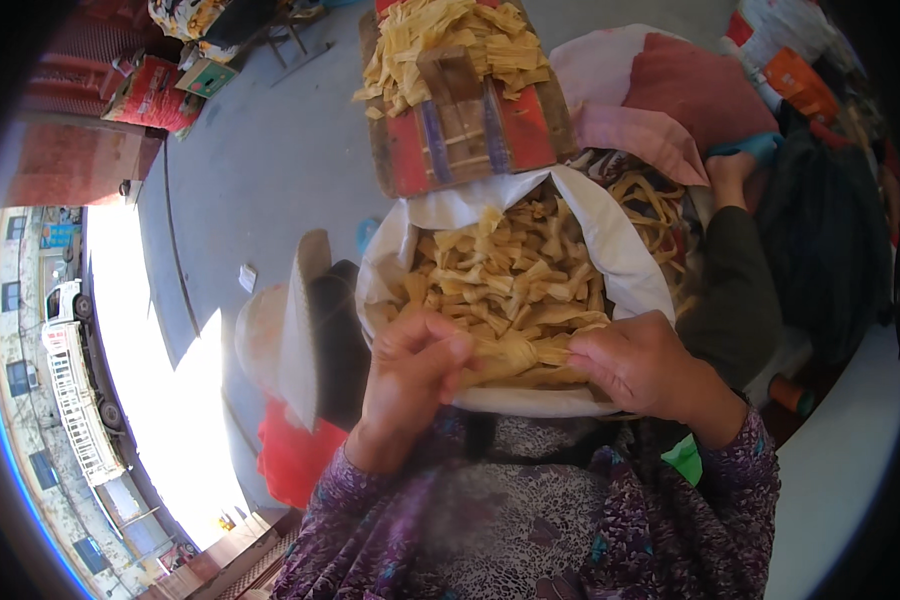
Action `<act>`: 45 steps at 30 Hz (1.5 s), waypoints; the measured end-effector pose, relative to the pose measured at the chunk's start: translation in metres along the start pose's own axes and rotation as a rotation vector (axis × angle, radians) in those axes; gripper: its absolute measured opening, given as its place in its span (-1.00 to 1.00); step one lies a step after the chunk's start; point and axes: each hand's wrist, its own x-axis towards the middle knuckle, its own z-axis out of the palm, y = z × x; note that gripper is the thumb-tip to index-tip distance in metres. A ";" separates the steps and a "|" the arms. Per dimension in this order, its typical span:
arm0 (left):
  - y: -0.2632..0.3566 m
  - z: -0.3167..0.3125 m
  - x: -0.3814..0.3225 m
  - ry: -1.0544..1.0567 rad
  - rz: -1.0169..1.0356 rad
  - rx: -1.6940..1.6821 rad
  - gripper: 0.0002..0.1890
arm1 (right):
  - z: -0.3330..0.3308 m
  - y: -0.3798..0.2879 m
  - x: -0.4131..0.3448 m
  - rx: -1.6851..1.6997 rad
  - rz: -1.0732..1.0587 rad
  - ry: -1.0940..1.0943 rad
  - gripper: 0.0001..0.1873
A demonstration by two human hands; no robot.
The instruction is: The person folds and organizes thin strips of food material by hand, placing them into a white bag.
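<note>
Between my hands a pale yellow strip (521,354), which looks like tofu skin, is stretched with a knot in its middle. My left hand (416,364) pinches one end between thumb and fingers. The other end is gripped by my right hand (637,360). Both hands are over the near side of a sack with a folded white rim (630,259), which stands open against my front. Inside the sack lie many similar knotted yellow pieces (506,274). Just beyond the rim, a red and brown wooden board (397,150) carries a heap of flat yellow strips (457,34).
A worn brown wooden block (454,82) sits on the board. Another person's dark sleeve (739,277) reaches in at right, beside loose yellow strips (645,199) and a pink and red cloth (701,97). A pale brimmed hat (311,322) is at left.
</note>
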 end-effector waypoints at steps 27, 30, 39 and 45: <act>0.064 -0.001 0.103 -0.241 0.839 1.304 -0.84 | -0.026 0.054 0.096 -0.352 -0.115 0.158 -0.81; 0.083 -0.002 0.141 -0.079 0.819 1.174 -0.84 | -0.034 0.081 0.142 -0.427 -0.165 0.313 -0.78; 0.074 -0.033 0.144 0.078 0.734 1.273 -0.79 | -0.045 0.140 0.134 -0.492 0.004 0.277 -0.87; 0.064 -0.014 0.074 -0.105 0.522 0.862 -0.56 | -0.037 0.064 0.093 -0.556 -0.205 0.126 -0.82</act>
